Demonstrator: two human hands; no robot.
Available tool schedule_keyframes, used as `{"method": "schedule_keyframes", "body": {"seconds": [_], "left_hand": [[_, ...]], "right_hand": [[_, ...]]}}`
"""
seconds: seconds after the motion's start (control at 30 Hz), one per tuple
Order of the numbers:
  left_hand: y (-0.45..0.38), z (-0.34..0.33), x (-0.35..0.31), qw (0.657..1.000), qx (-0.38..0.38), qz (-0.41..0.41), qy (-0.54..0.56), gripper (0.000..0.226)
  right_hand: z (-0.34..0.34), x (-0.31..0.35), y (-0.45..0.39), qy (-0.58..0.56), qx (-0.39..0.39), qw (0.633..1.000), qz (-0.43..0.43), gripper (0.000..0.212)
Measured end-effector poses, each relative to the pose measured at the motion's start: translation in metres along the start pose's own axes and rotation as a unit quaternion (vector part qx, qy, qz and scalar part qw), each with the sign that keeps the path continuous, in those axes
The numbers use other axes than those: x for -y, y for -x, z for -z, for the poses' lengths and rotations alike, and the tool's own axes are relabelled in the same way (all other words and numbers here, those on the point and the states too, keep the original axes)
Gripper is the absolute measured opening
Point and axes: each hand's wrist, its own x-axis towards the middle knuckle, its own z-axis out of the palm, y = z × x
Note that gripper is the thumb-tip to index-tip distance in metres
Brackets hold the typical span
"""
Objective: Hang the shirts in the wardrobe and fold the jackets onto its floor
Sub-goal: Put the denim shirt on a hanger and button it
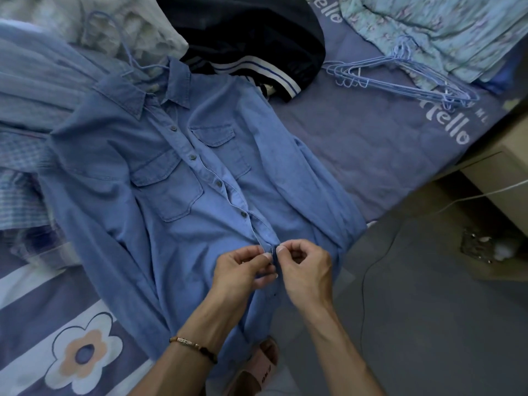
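From the head view, a denim shirt [183,178] is lying front-up across the bed [357,144], its collar pointing toward the bed's far edge and its hem hanging over the near edge. A blue hanger [128,52] is sitting inside the collar, its hook sticking out toward the far left corner. The left hand [243,267] and right hand [305,267] are meeting at the shirt's placket low down, near the bed's near edge; both are pinching the fabric between curled fingers and thumb, knuckles almost touching. A bracelet [194,345] is circling the left wrist. A dark jacket [251,38] with white striped trim is lying beyond the collar at the far edge, touching the shirt's shoulder. A bundle of hangers [400,78] is resting toward the far right corner, well apart from the shirt, partly against a floral cloth [443,32]. More blue garments [25,90] are piling along the left edge. A pink slipper [257,372] is showing on the floor below the hem.
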Motion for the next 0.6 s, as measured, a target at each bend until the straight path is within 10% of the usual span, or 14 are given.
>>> {"method": "schedule_keyframes", "body": {"seconds": [0.6], "left_hand": [[-0.010, -0.001, -0.013, 0.995, -0.001, -0.027, -0.101, 0.008]], "right_hand": [[0.001, -0.002, 0.002, 0.026, 0.057, 0.996, 0.063, 0.014]]}}
